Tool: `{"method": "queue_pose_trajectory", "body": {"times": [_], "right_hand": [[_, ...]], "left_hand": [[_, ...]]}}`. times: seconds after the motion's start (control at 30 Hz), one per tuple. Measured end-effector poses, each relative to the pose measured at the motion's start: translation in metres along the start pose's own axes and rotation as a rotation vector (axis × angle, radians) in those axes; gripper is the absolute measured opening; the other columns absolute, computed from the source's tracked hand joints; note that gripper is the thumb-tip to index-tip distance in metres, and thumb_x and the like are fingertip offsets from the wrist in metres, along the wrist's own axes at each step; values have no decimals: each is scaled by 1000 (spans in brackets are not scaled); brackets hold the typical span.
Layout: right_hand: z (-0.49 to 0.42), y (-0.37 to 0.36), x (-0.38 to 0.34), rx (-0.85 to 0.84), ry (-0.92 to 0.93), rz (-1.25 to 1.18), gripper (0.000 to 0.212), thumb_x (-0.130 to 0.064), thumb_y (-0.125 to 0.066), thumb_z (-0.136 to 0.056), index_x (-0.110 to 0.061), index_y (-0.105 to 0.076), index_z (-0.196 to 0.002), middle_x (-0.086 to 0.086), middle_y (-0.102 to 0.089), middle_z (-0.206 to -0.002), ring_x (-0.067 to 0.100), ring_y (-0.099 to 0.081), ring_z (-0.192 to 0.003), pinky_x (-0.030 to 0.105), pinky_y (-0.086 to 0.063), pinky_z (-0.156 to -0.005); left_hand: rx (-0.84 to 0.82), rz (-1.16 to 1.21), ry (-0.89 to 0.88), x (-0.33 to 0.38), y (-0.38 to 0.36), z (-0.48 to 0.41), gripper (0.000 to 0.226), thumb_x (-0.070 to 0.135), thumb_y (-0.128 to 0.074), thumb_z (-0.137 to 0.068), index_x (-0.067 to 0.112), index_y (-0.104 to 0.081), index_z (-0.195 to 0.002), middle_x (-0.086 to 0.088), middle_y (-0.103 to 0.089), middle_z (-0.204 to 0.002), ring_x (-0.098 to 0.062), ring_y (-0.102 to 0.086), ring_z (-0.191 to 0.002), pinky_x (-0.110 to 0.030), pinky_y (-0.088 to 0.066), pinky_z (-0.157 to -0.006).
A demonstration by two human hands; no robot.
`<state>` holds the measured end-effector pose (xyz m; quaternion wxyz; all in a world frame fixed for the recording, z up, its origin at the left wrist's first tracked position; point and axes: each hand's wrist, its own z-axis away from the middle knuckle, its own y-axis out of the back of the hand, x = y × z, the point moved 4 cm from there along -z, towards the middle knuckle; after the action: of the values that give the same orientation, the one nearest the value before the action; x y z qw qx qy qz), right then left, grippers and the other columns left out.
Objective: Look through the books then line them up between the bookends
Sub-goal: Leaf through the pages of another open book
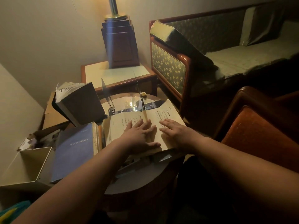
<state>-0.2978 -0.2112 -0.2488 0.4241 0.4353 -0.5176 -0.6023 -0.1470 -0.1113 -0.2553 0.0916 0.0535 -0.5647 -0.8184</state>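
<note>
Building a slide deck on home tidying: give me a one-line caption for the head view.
Both hands, left hand and right hand, press flat on an open book before two empty bookends.

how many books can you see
3: an open book under both hands, a blue book lying to its left, a brown book propped behind that. Others may be hidden.

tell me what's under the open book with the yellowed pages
The open yellowed-page book lies on the round glass-topped table, partly over some flat dark items at its near edge. Both hands, left hand and right hand, press it flat; whatever lies beneath is covered.
</note>
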Motion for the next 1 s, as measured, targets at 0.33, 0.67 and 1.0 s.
{"method": "queue_pose_trajectory", "body": {"times": [0.33, 0.67, 1.0], "right_hand": [[-10, -29, 4, -197, -145, -22, 97, -80, 5, -84, -18, 14, -159, 7, 23, -165, 20, 23, -150, 36, 15, -117], [-48, -28, 19, -139, -207, -97, 99, -79, 11, -81, -19, 11, -159, 4, 21, -165, 19, 20, -152, 41, 12, -121], [-115, -26, 41, -87, -271, -91, 92, -76, 2, -87, -20, 8, -160, 5, 16, -167, 22, 17, -152, 44, 14, -119]], "left_hand": [[25, 17, 0, -3, -13, -1, 90, 86, -11, -76, 44, 18, -150, 11, 30, -156, -23, 26, -145, -64, 11, -114], [18, 80, 13, -3, -12, -4, 91, 88, -23, -76, 47, 12, -150, 14, 27, -157, -20, 27, -145, -63, 12, -114], [9, 85, 6, -5, -14, -5, 91, 87, -25, -78, 45, 11, -151, 14, 29, -154, -18, 29, -144, -60, 17, -114]]}}
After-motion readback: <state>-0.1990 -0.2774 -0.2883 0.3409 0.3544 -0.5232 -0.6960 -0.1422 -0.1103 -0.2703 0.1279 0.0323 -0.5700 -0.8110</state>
